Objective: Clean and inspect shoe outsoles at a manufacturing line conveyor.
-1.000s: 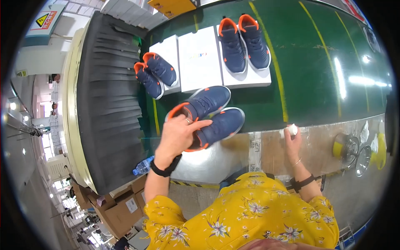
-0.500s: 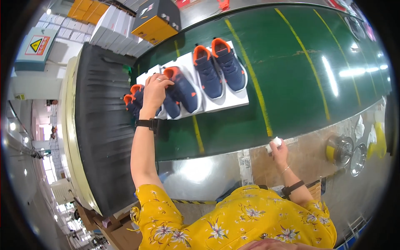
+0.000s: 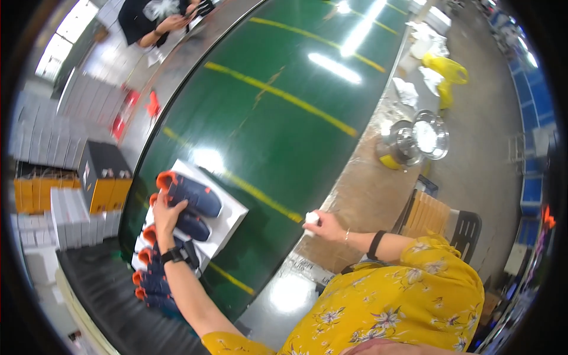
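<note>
Navy sneakers with orange linings stand in pairs on white box lids along the green belt. My left hand (image 3: 167,216) is at the heels of the pair on the nearest-to-centre white lid (image 3: 228,228), its fingers closed around the collar of the nearer sneaker (image 3: 194,227). The farther sneaker (image 3: 198,196) stands beside it, toes to the right. Several more sneakers (image 3: 155,283) sit in a row below, partly behind my wrist. Over the belt's near edge, my right hand (image 3: 326,227) pinches a small white wad (image 3: 310,222); whether cloth or paper is unclear.
The green belt (image 3: 260,136) with yellow stripes runs away from me. On the brown-topped ledge are metal bowls (image 3: 408,142) and a yellow bag (image 3: 447,74). A chair (image 3: 432,222) stands right. Shoeboxes (image 3: 103,177) are stacked left; a person (image 3: 160,22) is across the belt.
The view has swung right, so the belt now runs upward. My left hand has gone from a middle pair to the end pair. My right hand keeps the white wad.
</note>
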`<state>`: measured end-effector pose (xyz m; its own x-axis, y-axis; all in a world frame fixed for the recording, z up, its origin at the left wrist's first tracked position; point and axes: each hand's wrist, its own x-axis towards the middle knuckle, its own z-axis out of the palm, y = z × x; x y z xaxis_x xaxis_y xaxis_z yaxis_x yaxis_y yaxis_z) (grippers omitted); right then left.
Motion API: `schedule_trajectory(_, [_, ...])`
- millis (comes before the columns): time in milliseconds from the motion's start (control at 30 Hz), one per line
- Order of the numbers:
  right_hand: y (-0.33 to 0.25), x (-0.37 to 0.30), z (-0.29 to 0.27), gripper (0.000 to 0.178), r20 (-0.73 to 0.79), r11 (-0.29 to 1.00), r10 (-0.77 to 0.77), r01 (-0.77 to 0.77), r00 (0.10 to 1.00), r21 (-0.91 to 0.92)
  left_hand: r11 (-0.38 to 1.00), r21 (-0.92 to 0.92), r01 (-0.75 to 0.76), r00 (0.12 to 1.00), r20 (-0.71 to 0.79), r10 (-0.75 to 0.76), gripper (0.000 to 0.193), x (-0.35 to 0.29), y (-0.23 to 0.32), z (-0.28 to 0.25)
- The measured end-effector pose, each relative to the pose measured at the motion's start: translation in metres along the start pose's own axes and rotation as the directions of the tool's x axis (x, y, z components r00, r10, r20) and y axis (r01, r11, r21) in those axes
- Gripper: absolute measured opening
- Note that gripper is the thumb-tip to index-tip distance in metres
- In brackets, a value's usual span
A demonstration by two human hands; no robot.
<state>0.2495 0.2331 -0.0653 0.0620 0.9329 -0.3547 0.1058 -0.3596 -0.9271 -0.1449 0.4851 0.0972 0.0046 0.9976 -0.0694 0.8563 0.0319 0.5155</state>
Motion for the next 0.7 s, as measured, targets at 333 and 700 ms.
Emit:
schedule_trajectory(333, [0.004,-0.003,-0.005,0.036,-0.019,0.990,-0.051,0.048,0.999,-0.135,0.752,-0.625,0.209,0.977,0.103,-0.185,0.040,-0.057,0.019,0.002])
schedule_trajectory(700, [0.008,-0.007,-0.002,0.041,-0.017,0.988,-0.064,0.061,0.998,-0.139,-0.132,-0.924,0.360,0.723,0.365,-0.586,0.048,-0.293,0.137,0.044])
